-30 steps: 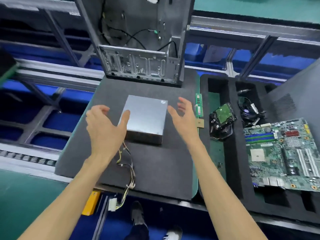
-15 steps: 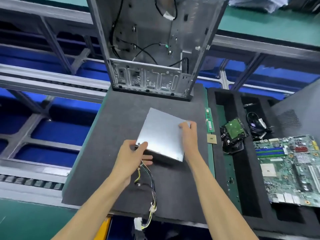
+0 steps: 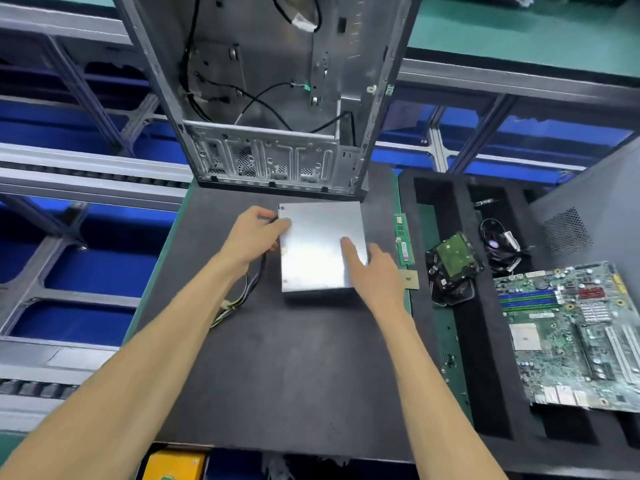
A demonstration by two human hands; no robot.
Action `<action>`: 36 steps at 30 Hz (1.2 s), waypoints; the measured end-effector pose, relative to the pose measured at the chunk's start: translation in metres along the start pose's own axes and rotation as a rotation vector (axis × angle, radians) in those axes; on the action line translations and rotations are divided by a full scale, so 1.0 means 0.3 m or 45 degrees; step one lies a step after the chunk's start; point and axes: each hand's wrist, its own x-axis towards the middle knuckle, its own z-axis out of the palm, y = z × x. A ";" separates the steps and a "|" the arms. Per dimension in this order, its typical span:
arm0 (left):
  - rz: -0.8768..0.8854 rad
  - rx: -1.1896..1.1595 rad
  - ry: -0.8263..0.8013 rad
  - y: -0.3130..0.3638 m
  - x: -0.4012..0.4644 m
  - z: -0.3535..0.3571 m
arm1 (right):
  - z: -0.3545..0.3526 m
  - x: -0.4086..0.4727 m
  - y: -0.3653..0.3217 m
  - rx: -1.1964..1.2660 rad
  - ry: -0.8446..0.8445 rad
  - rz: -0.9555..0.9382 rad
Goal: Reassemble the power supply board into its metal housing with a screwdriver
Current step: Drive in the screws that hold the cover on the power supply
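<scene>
Big picture first: the dark foam worktop (image 3: 277, 375) carries everything, and at its far edge stands the open computer case (image 3: 270, 98), stripped bare with loose black wires hanging inside. Off to the right, a black foam tray (image 3: 485, 393) keeps the removed parts sorted, with the motherboard (image 3: 568, 334) and hard drive (image 3: 453, 259) parked clear of the work. Centre stage, the silver power supply housing (image 3: 318, 247) lies flat on the worktop, just in front of the case. The left hand (image 3: 252, 237) grips its left edge, thumb on top, likely to steady or turn it; whether the fingers also catch the cable bundle (image 3: 242, 292) trailing out beneath is hard to tell. The right hand (image 3: 370, 268) lies flat with fingers straight on the lid, pressing it down. Just beside the housing, RAM sticks (image 3: 401, 240) and a CPU chip (image 3: 410, 280) sit on the green strip. No screwdriver in view yet.
</scene>
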 end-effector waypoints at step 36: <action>-0.167 -0.146 -0.035 -0.171 0.070 -0.235 | 0.322 0.082 -0.298 1.044 -0.261 0.088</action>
